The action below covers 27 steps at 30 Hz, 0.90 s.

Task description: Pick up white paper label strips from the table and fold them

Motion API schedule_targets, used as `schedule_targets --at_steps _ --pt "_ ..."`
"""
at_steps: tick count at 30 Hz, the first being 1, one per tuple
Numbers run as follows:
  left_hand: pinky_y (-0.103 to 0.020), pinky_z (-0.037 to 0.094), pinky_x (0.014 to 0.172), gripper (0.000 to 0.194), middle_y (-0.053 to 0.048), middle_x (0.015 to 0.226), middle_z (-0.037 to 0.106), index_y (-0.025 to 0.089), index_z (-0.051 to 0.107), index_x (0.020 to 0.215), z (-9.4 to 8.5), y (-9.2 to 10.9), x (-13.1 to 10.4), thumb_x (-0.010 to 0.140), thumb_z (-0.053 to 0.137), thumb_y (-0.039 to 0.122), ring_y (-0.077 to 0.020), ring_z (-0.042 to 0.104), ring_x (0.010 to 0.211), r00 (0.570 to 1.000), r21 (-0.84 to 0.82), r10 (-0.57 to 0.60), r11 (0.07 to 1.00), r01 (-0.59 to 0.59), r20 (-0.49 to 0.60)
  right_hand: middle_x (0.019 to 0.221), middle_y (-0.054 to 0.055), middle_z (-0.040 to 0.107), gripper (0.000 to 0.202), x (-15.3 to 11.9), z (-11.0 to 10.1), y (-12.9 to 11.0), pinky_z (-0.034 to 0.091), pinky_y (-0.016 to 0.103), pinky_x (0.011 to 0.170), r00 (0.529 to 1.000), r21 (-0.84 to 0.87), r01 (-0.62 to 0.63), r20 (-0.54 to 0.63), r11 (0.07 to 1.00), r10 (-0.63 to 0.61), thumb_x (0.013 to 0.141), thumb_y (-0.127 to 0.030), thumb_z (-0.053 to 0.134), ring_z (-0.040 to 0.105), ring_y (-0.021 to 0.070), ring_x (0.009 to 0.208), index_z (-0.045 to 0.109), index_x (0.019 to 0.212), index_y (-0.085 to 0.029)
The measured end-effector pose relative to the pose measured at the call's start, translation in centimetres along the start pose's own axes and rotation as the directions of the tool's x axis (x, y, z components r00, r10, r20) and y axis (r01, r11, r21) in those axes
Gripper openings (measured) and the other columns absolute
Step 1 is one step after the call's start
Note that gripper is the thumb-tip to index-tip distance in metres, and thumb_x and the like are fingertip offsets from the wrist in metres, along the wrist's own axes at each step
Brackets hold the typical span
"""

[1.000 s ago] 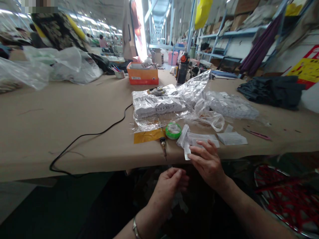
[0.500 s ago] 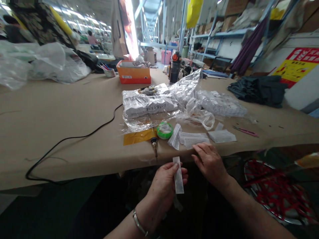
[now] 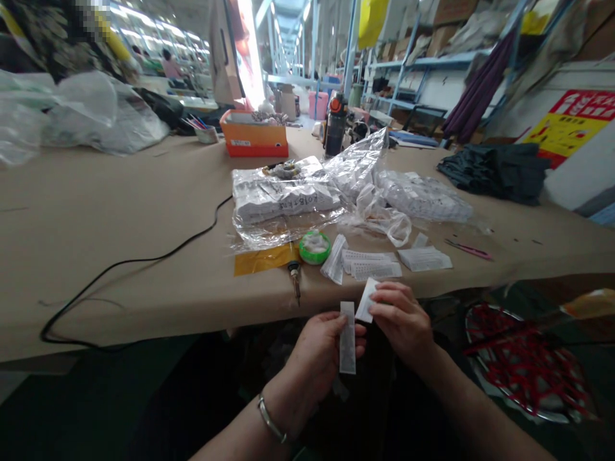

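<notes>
My left hand, with a bracelet at the wrist, pinches a narrow white label strip under its thumb, just off the table's front edge. Close by on the right, my right hand grips a second white label between thumb and fingers. The two labels are almost touching. Printed label strips lie fanned on the table behind my hands, with a bundled stack of labels on their left and another pile on their right. A soldering iron rests near the edge beside a green round tin.
Plastic-wrapped white bundles lie mid-table, with an orange box and a dark bottle behind. A black cord runs leftward. Pink tweezers lie at right. Below stands a basket of red strips.
My right hand has come away from the fanned strips with a label and moved toward my left hand. My left hand still holds its strip. The view has shifted slightly.
</notes>
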<state>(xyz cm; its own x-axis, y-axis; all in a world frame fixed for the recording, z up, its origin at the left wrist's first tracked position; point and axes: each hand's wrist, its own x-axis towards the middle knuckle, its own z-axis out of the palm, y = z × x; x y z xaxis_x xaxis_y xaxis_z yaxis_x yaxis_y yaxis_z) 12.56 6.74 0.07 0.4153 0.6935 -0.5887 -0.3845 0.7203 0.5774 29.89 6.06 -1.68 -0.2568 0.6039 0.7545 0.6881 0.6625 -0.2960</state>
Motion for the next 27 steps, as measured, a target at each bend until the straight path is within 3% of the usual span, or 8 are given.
schedule_targets --at_steps 3,7,12,19,22,24,27 --pt "-0.023 0.044 0.049 0.007 -0.006 0.059 0.063 0.006 0.064 0.072 -0.1 -0.3 0.2 0.074 0.058 0.009 -0.0120 0.057 0.048 0.995 -0.072 0.043 0.997 -0.037 0.089 0.092 0.004 0.067 0.012 -0.8 0.1 -2.2 0.045 0.040 0.089 0.981 0.130 0.106 0.150 0.986 -0.126 0.085 -0.012 0.056 0.056 0.0196 0.100 0.064 0.083 -0.021" --pt "-0.021 0.039 0.046 0.003 -0.005 0.057 0.061 0.006 0.065 0.067 -0.1 -0.6 -0.1 0.067 0.063 0.008 -0.0113 0.056 0.048 0.993 -0.118 0.053 0.992 -0.040 0.108 0.090 0.001 0.067 0.016 -1.5 0.4 -3.4 0.041 0.038 0.096 0.945 0.171 0.147 0.267 0.974 -0.189 0.087 -0.012 0.054 0.056 0.0161 0.102 0.063 0.078 -0.021" --pt "-0.021 0.040 0.048 0.012 -0.006 0.062 0.063 0.005 0.067 0.071 0.0 -0.6 -0.5 0.068 0.068 0.017 -0.0110 0.056 0.051 0.987 -0.109 0.039 0.994 -0.022 0.155 0.091 0.000 0.068 0.015 -1.9 0.4 -2.8 0.039 0.037 0.098 0.941 0.152 0.153 0.281 0.977 -0.191 0.087 -0.013 0.054 0.055 0.0161 0.106 0.063 0.079 -0.022" --pt "-0.018 0.038 0.045 0.014 -0.005 0.060 0.062 0.006 0.066 0.075 0.1 -1.1 -0.1 0.066 0.072 0.015 -0.0092 0.055 0.048 0.986 -0.056 0.010 0.998 -0.001 0.166 0.092 0.002 0.067 0.018 -2.0 0.0 -3.3 0.046 0.036 0.095 0.951 0.156 0.101 0.276 0.983 -0.141 0.086 -0.010 0.053 0.052 0.0195 0.110 0.064 0.077 -0.021" --pt "-0.019 0.042 0.047 0.013 -0.005 0.059 0.063 0.007 0.065 0.075 0.3 -1.1 0.0 0.068 0.071 0.017 -0.0100 0.056 0.048 0.991 -0.038 -0.002 0.999 0.007 0.134 0.098 0.004 0.067 0.013 -2.0 -1.1 -2.4 0.046 0.037 0.098 0.944 0.121 0.104 0.299 0.987 -0.136 0.086 -0.014 0.055 0.050 0.0203 0.113 0.064 0.092 -0.021" --pt "-0.022 0.047 0.050 0.011 -0.007 0.061 0.066 0.008 0.064 0.075 0.3 -1.1 0.1 0.072 0.069 0.018 -0.0126 0.059 0.049 0.997 -0.005 -0.015 1.000 0.015 0.073 0.109 0.008 0.064 0.024 -2.0 -2.2 -0.7 0.045 0.040 0.100 0.957 0.015 0.055 0.284 0.998 -0.057 0.087 -0.019 0.054 0.048 0.0220 0.116 0.059 0.111 -0.019" --pt "-0.029 0.052 0.056 0.006 -0.011 0.066 0.070 0.009 0.061 0.078 0.4 -1.1 0.2 0.079 0.062 0.015 -0.0173 0.065 0.055 0.999 0.042 -0.039 0.998 0.040 -0.022 0.122 0.015 0.056 0.041 -2.3 -3.9 3.2 0.041 0.049 0.102 0.974 -0.320 -0.159 0.105 0.934 0.202 0.089 -0.024 0.051 0.043 0.0276 0.122 0.048 0.128 -0.014"
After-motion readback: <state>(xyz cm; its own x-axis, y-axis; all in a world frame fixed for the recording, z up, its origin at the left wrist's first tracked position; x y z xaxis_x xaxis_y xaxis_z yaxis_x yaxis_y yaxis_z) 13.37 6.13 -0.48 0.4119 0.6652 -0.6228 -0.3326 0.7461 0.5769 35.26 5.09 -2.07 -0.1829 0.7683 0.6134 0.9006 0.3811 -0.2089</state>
